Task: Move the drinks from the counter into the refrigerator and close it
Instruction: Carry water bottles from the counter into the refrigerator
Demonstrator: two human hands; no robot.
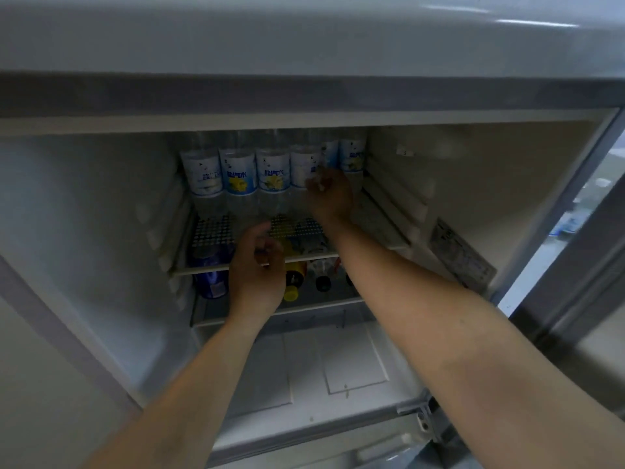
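Inside the refrigerator (101,204), right hand (329,194) grips a labelled bottle (306,167); left hand (258,269) hangs loosely curled.

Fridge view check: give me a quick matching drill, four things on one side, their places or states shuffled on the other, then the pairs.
Things:
1. right hand
2. left hand
3. blue can
4. yellow-capped bottle

Places or states:
A. lower shelf, far left
B. at the front edge of the wire shelf
C. lying with its cap toward the camera, lower shelf
D. on a clear bottle in the upper row

Pairs: 1-D, 2-B, 3-A, 4-C
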